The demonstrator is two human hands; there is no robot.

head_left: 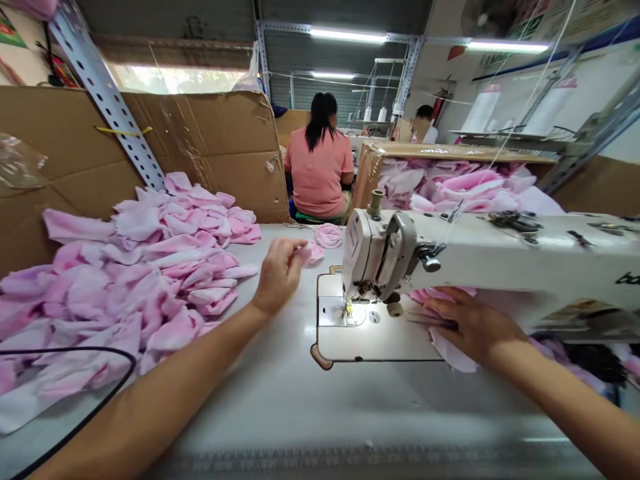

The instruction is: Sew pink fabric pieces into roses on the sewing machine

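My left hand (277, 277) reaches over the grey sewing table (240, 400), its fingertips pinching a small pink fabric piece (313, 252). Just beyond lies a pink fabric bundle (329, 235). My right hand (475, 327) grips a pink fabric piece (450, 353) beside the white sewing machine (380, 257), with part of the cloth passing under the machine's arm. The needle and presser foot (347, 303) stand to the left of that hand, and no cloth lies under them. A large heap of pale pink fabric pieces (135, 280) covers the table's left side.
A second heap of pink fabric (450, 187) lies behind the machine. Beyond the table, a seated person in a pink shirt (319, 163) faces away. Cardboard sheets (215, 153) and a perforated metal post (105, 93) stand at the left; a black cord (65, 380) crosses the near left.
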